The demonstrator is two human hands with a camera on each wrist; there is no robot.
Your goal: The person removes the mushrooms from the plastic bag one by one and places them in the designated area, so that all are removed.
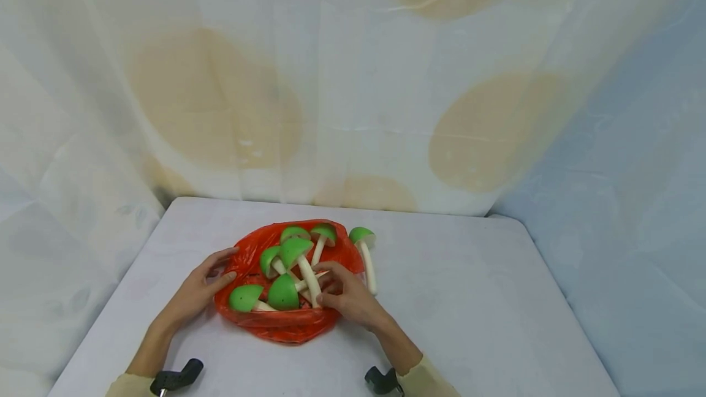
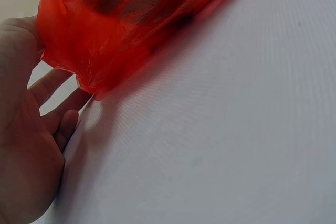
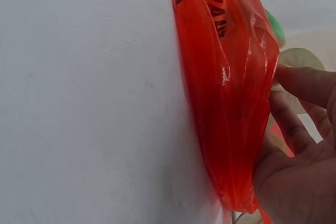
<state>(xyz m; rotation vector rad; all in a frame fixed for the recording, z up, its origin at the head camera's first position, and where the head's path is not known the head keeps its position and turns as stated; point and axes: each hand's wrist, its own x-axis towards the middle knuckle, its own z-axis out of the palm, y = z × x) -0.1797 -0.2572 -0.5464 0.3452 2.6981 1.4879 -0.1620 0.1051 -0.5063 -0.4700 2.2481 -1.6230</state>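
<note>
A red plastic bag [image 1: 292, 326] lies open on the table, with several green-capped, white-stemmed toy mushrooms inside. My left hand [image 1: 201, 283] holds the bag's left rim, thumb and fingers at the edge; the left wrist view shows red plastic [image 2: 113, 30] between them. Over the bag's right side, my right hand [image 1: 350, 296] pinches the white stem of a toy mushroom [image 1: 298, 253] whose green cap points up and away to the left. Red plastic [image 3: 226, 87] hides most of that grip in the right wrist view. Beneath it lies another mushroom [image 1: 283, 293], its stem toward the right fingers.
One more green-capped mushroom [image 1: 368, 268] lies on the table just outside the bag's right side. The white table [image 1: 469, 299] stretches to the right and front. Pale sheeting with tan spots [image 1: 353, 78] hangs behind and at both sides.
</note>
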